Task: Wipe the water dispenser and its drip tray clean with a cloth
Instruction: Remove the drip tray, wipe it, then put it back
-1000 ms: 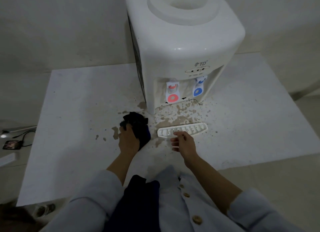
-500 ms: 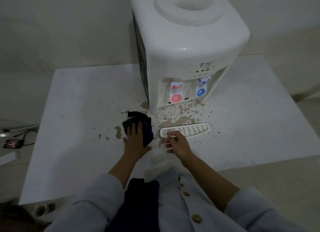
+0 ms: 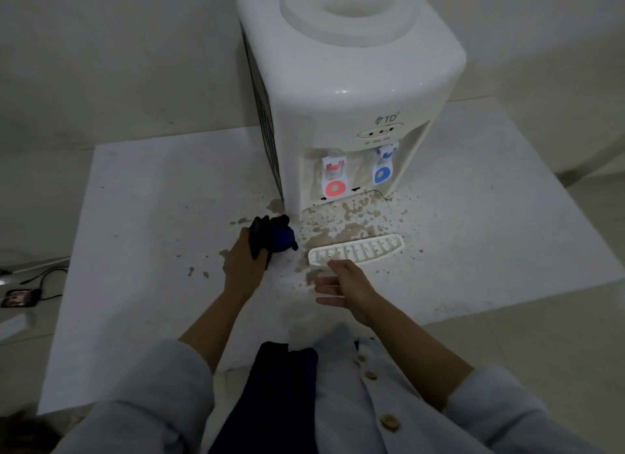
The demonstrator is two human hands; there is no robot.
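A: Where's the water dispenser (image 3: 341, 91)?

B: Upright toward the far edge of the white desk (image 3: 135, 216), with its red tap (image 3: 334, 176) and blue tap (image 3: 384, 166) facing the person. The drip tray (image 3: 356, 250) is off the machine and lies flat on the desk in front of it, in a patch of brown splashes (image 3: 341, 220) (the recess behind the taps looks streaked too).

A: And the cloth?

B: The dark cloth (image 3: 270, 238) is bunched in the left hand (image 3: 245, 262), whose grip is closed round it, just beside the dispenser's near left corner. The right hand (image 3: 343, 287) hovers at the tray's near rim with relaxed, spread fingers, holding nothing; I can't tell whether a fingertip touches it.

A: How should the wipe go?

B: I'd say pin the tray with the right hand so it can't skate, then sweep the cloth along the slots, turning to a fresh face as it soils. Lift the tray afterwards to reach the stains beneath, or they'll smear back on.

A: Anything else around?

B: A phone (image 3: 20, 298) on a cable lies on the floor beyond the desk's left edge.
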